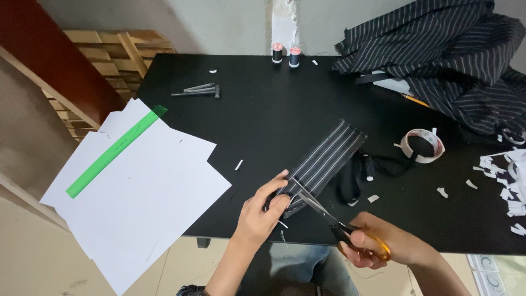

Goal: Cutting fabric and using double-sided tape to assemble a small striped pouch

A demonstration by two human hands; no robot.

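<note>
While the left hand [262, 211] pinches the near end of the strip [323, 164] | strip runs up and right, away from that grip | right hand [378, 246] grips scissors [329, 219], blades at that same end, just right of the pinch

Your left hand [257, 216] pinches a strip of cloth [323, 164]: woven, matt, dark with pale pinstripes. Your right hand [378, 244] grips scissors [339, 227]: bright metal blades, glossy orange plastic handles.

The table [274, 120] under them: black top, smooth, faint sheen.

Left of the table's edge: sheets of paper [142, 203], white, matt, smooth; on them a ruler [112, 153] of green see-through plastic.

Far right of the table: a heap of cloth [438, 49], same striped weave, soft and creased. Right of the strip: a roll of tape [422, 145], glossy. Far edge: two spools of thread [285, 55], dark. Right edge: paper scraps [507, 175], white, matt.
</note>
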